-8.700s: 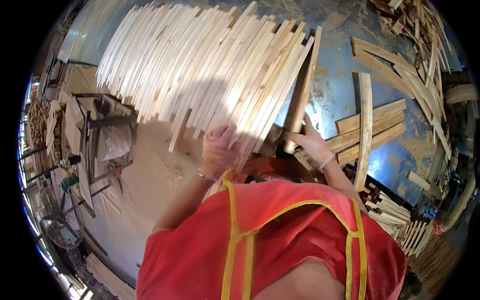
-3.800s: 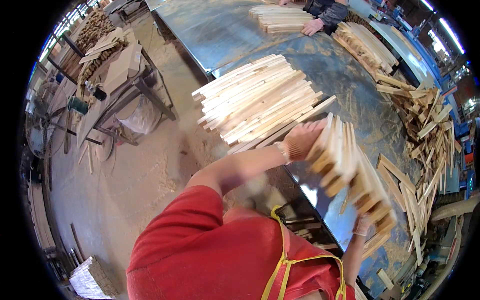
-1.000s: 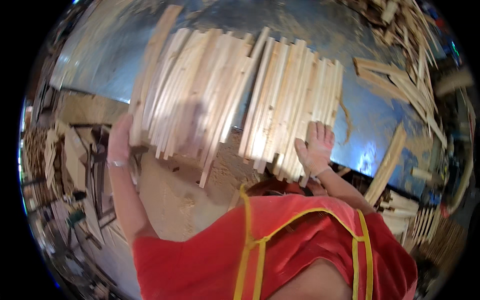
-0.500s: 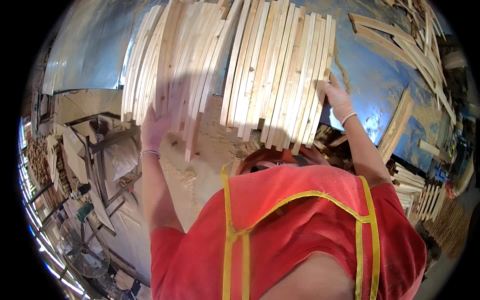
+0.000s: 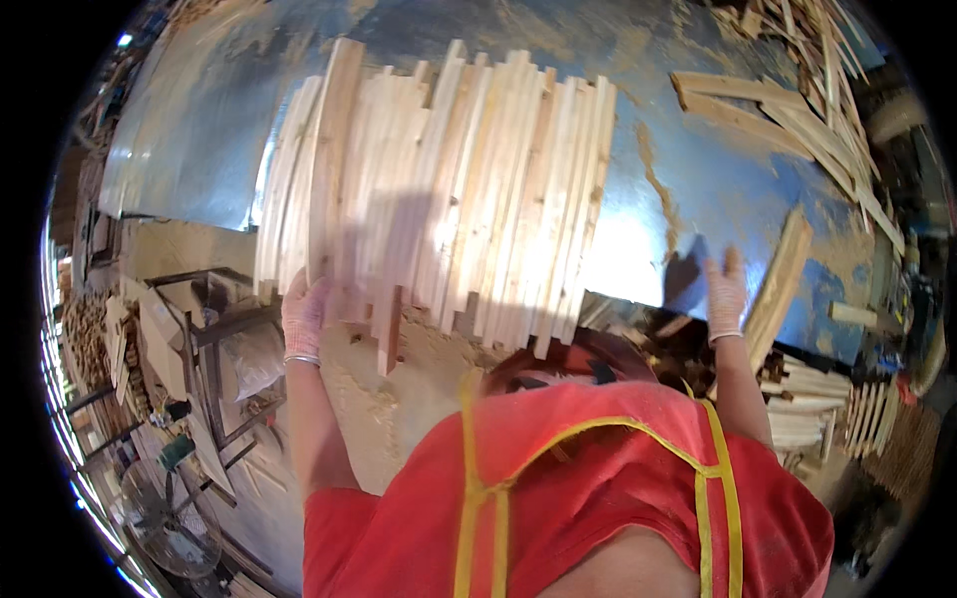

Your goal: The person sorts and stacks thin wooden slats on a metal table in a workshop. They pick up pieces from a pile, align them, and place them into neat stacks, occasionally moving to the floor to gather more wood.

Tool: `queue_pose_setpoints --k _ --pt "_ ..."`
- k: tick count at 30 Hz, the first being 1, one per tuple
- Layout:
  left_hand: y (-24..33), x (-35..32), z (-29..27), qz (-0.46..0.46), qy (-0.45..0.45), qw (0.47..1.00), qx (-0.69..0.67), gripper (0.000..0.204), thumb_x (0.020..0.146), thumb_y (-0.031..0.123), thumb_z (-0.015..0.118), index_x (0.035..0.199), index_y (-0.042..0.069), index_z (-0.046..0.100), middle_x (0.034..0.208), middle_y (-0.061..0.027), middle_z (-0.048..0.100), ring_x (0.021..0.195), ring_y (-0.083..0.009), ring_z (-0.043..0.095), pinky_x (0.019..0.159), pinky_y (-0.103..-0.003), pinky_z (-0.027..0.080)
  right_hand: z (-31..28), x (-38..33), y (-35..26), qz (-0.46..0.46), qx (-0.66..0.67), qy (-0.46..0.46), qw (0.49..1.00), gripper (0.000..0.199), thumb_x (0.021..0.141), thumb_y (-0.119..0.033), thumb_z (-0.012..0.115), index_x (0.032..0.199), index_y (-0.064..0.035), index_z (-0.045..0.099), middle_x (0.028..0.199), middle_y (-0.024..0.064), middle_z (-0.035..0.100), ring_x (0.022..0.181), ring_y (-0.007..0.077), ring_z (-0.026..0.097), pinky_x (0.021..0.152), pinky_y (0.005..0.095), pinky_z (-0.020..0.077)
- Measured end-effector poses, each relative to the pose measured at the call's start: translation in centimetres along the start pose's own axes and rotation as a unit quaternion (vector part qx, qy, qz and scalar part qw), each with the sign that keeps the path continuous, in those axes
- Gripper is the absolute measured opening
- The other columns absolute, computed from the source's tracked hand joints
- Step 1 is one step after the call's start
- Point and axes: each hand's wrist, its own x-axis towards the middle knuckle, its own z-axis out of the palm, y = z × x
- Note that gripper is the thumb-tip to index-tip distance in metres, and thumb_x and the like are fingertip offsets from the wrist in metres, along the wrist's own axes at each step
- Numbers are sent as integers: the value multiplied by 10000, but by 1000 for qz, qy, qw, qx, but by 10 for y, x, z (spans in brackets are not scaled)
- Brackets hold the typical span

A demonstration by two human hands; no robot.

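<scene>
A wide row of pale wooden strips (image 5: 478, 199) lies side by side on a blue metal table, their near ends uneven and jutting past its edge. My left hand (image 5: 304, 314), in a light glove, is closed on the near end of a wooden strip (image 5: 334, 149) that rises above the row at its left part. Away from the wood, to the right of the row, my right hand (image 5: 726, 294) is gloved too and holds nothing. Its fingers are stretched out over the table's near edge, with a dark shadow beside them.
Sawdust lies on the blue table (image 5: 638, 239). Loose boards (image 5: 743, 115) are heaped at the far right, and a single board (image 5: 783, 279) lies beside my right hand. Stacked strips (image 5: 802, 399) stand low on the right. A metal frame (image 5: 214, 369) and a fan (image 5: 169, 518) are at the left.
My right hand has let go of the row's right side and moved right. The right bunch of strips has shifted left, closing the gap in the row. My left hand stays at the strip's end.
</scene>
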Motion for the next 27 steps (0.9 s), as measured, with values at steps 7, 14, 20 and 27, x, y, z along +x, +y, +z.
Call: queue_pose_setpoints --k 7,14,20,27 --pt "-26 3 19 32 32 929 368 709 941 401 655 1562 117 467 1241 -260 717 1115 -433 705 944 -499 538 -110 -63 27 224 -391 22 892 1117 824 -581 786 1658 -53 264 1668 252 340 1476 453 424 1202 503 400" --pt "-21 9 7 19 -18 989 143 690 902 361 737 1437 -36 555 1190 -246 714 1011 -334 720 871 -389 571 -116 -68 69 315 -115 78 939 1157 782 -417 902 1669 -86 238 1582 223 458 1376 376 524 1126 488 447" --pt "18 -20 32 43 41 938 342 636 835 431 766 1268 -28 685 1074 -181 767 975 -240 745 857 -350 578 -111 -62 55 232 27 106 967 1073 886 -278 853 1701 -83 183 1524 166 558 1271 314 611 1075 464 490" --pt "8 -53 49 89 104 892 431 633 879 314 683 1457 116 518 1111 -190 730 1061 -411 700 903 -532 557 -32 -97 -37 64 -367 56 926 963 787 -379 885 1583 -75 437 1389 262 608 1213 439 623 1072 491 506"
